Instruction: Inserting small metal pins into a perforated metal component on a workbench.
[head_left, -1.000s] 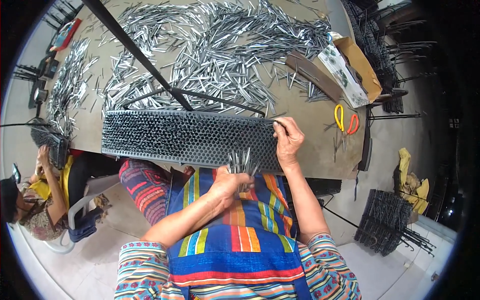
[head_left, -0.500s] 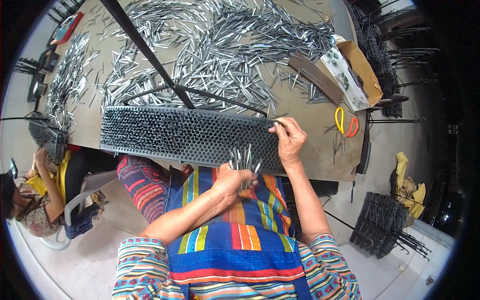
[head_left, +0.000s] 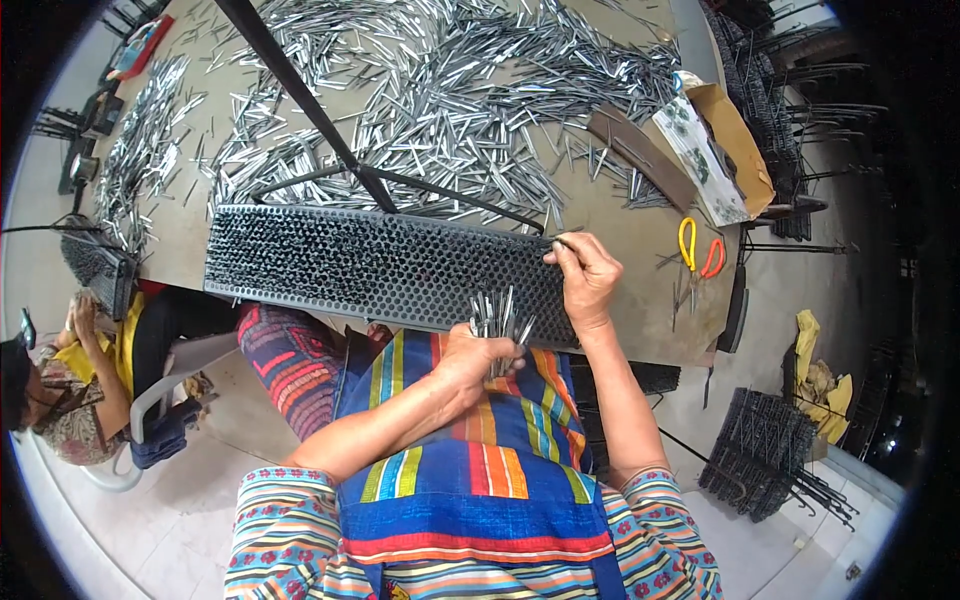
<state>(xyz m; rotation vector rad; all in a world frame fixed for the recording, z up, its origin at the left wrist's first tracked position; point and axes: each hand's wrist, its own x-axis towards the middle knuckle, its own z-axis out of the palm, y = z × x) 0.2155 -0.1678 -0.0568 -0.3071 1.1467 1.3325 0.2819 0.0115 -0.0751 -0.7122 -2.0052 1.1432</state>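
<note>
Perforated panel: long, black (head_left: 400, 268); lies on the desk (head_left: 648, 310) right in front of the person, long side along the near desk edge; dense dark bits over its left part, open round holes toward its right.
Left hand: (head_left: 480, 360) in front of the panel's right half; fingers wrapped round a bunch of thin metal strips (head_left: 497, 315), ends up, overlapping the panel's near edge in view; contact can't be told.
Right hand: (head_left: 588, 278) at the panel's far right corner; thumb and forefinger pinched together, maybe on a dark sliver, too small to tell.
Handling, judged: hold the bunch loose enough that one strip slips free; keep ends level; pinch light, fingers square to the holes; don't brush the filled left part.
Panel edges: near side seems flush with the desk edge or slightly over, can't tell which; a push toward the body could tip it.
Rod frame: dark (head_left: 311, 106), rises behind the panel; limits reach over the far side.
Loose strips: big heap (head_left: 440, 115) just beyond the panel; no sliding room that way.
Side room: mostly right of the panel, as far as the scissors (head_left: 693, 275); keep the wrist off the blades.
</note>
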